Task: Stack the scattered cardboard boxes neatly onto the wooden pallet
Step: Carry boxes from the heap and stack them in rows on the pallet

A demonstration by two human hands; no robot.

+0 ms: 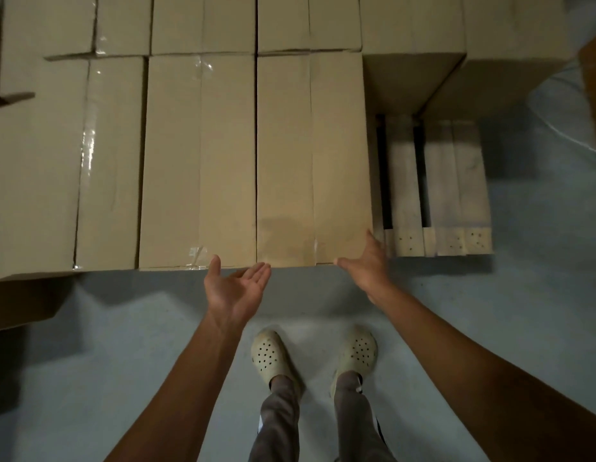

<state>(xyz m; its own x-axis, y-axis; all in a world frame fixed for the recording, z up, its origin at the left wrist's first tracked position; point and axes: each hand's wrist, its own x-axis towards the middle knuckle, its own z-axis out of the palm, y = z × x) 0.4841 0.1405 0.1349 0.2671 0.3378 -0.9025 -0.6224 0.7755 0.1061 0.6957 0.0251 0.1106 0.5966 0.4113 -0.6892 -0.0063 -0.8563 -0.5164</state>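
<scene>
Several tan cardboard boxes stand in rows on the wooden pallet (436, 181). The nearest right box (310, 155) reaches the stack's front edge. My left hand (235, 288) is palm up with straight fingers just below that box's near left corner, holding nothing. My right hand (370, 265) is open at the box's near right corner, thumb along the front edge and fingers against its right side. Bare slats of the pallet show to the right of this box.
Lower boxes (413, 58) sit at the back right of the pallet. Another box (20, 305) juts out at the lower left. The grey floor (523, 295) lies in front, with my two feet in pale clogs (356, 351) on it.
</scene>
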